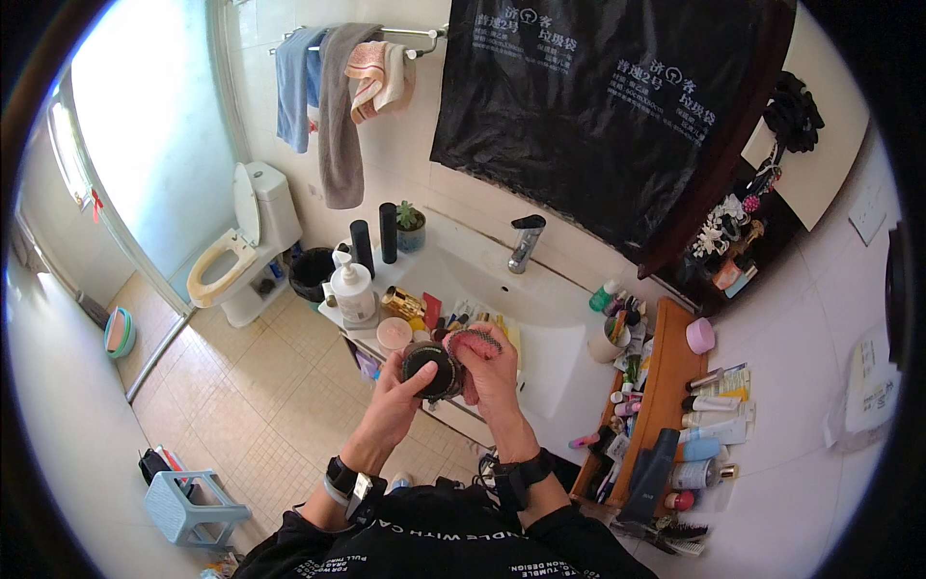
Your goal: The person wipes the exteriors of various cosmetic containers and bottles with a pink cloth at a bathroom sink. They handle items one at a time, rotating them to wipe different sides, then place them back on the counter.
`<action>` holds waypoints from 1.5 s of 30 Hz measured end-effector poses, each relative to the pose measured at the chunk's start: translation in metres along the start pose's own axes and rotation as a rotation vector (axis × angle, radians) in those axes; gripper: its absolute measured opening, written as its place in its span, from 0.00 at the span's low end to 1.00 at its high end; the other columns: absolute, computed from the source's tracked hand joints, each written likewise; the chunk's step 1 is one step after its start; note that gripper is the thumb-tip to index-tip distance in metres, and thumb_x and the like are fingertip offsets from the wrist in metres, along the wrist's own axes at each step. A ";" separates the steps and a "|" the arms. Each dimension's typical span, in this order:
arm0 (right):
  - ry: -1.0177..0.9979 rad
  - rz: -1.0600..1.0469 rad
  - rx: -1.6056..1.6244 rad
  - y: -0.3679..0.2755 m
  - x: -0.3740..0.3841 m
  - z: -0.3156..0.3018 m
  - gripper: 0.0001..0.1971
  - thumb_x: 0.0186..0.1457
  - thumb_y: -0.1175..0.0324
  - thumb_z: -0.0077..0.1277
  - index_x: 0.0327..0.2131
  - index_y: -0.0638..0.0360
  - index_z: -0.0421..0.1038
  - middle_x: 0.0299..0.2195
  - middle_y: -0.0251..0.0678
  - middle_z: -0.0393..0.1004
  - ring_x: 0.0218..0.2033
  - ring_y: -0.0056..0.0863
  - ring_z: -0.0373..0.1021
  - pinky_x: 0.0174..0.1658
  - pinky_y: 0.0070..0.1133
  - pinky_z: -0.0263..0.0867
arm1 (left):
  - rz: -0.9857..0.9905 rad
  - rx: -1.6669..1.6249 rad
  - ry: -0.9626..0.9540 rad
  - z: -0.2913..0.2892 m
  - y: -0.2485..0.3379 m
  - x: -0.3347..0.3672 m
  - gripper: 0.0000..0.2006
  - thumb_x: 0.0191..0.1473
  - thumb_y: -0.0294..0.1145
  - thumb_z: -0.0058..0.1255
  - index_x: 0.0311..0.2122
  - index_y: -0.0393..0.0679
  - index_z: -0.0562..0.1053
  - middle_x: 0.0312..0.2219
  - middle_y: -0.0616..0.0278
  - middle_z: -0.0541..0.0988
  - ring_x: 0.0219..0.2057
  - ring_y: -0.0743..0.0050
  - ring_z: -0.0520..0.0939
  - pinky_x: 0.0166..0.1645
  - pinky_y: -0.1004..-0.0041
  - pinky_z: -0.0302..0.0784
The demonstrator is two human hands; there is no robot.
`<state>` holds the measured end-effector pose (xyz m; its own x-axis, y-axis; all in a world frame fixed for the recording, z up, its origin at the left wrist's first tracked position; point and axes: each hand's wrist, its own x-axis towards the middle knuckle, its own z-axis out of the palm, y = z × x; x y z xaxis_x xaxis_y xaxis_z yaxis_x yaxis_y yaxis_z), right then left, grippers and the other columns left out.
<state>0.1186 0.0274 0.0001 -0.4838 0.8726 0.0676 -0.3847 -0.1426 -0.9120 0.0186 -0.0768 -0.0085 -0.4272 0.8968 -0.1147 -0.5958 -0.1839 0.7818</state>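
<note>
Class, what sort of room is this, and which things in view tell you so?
A bathroom, most likely in a home: there is a toilet, a sink with a tap, and towels hanging on the wall.

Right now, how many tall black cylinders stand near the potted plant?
2: one black cylinder right beside the potted plant, the other black cylinder farther left, near the white pump bottle. None there appears hidden.

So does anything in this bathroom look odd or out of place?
Yes: a black plastic sheet hangs over the wall above the basin, where I'd expect a mirror. A gold bottle also seems to lie on its side at the basin's left end. No spill shows.
</note>
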 end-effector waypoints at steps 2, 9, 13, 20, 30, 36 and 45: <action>-0.010 0.018 0.025 0.000 0.000 -0.001 0.08 0.51 0.80 0.52 0.36 0.61 0.67 0.31 0.34 0.76 0.29 0.19 0.72 0.29 0.14 0.68 | 0.000 -0.095 -0.033 0.000 0.000 0.000 0.18 0.59 0.31 0.48 0.53 0.39 0.63 0.46 0.61 0.73 0.46 0.72 0.75 0.53 0.70 0.71; 0.028 0.118 -0.052 0.008 -0.022 0.000 0.09 0.52 0.80 0.51 0.37 0.60 0.66 0.30 0.35 0.77 0.10 0.13 0.61 0.09 0.14 0.51 | -0.002 -0.335 0.013 0.000 0.004 0.002 0.18 0.59 0.31 0.47 0.53 0.40 0.64 0.46 0.60 0.74 0.47 0.69 0.75 0.55 0.66 0.69; 0.027 0.110 0.027 0.013 -0.029 0.002 0.11 0.49 0.81 0.52 0.37 0.60 0.66 0.29 0.34 0.77 0.10 0.13 0.61 0.08 0.13 0.51 | -0.010 -0.405 0.036 0.000 0.000 0.002 0.17 0.59 0.31 0.48 0.52 0.40 0.65 0.45 0.60 0.74 0.47 0.69 0.75 0.55 0.66 0.69; -0.014 0.026 -0.051 0.009 -0.034 0.004 0.14 0.47 0.83 0.53 0.39 0.61 0.66 0.31 0.34 0.76 0.21 0.15 0.69 0.19 0.12 0.62 | -0.011 -0.501 0.035 0.001 -0.002 0.002 0.17 0.58 0.28 0.49 0.51 0.40 0.65 0.45 0.61 0.74 0.47 0.70 0.75 0.55 0.67 0.70; 0.014 -0.041 -0.028 0.001 -0.011 0.007 0.12 0.48 0.83 0.53 0.38 0.63 0.67 0.33 0.35 0.76 0.33 0.19 0.72 0.37 0.16 0.68 | -0.068 -0.466 -0.040 0.006 0.002 -0.005 0.18 0.59 0.28 0.47 0.54 0.45 0.63 0.47 0.62 0.73 0.49 0.69 0.74 0.54 0.62 0.71; -0.008 0.057 -0.146 0.021 -0.041 0.014 0.14 0.50 0.81 0.52 0.41 0.61 0.68 0.25 0.30 0.74 0.16 0.12 0.65 0.17 0.10 0.59 | 0.005 -0.550 0.023 0.000 -0.001 0.007 0.19 0.60 0.37 0.46 0.55 0.46 0.62 0.48 0.60 0.73 0.49 0.62 0.73 0.56 0.59 0.67; 0.059 0.098 0.097 0.013 -0.013 -0.004 0.04 0.54 0.74 0.50 0.33 0.61 0.73 0.29 0.32 0.74 0.32 0.19 0.70 0.36 0.16 0.65 | -0.071 -0.351 -0.052 0.006 0.005 -0.005 0.18 0.58 0.29 0.48 0.54 0.44 0.63 0.47 0.61 0.73 0.49 0.68 0.74 0.54 0.65 0.69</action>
<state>0.1230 0.0159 -0.0140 -0.4767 0.8778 -0.0467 -0.4135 -0.2708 -0.8693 0.0220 -0.0798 -0.0007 -0.3466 0.9300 -0.1225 -0.8236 -0.2392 0.5143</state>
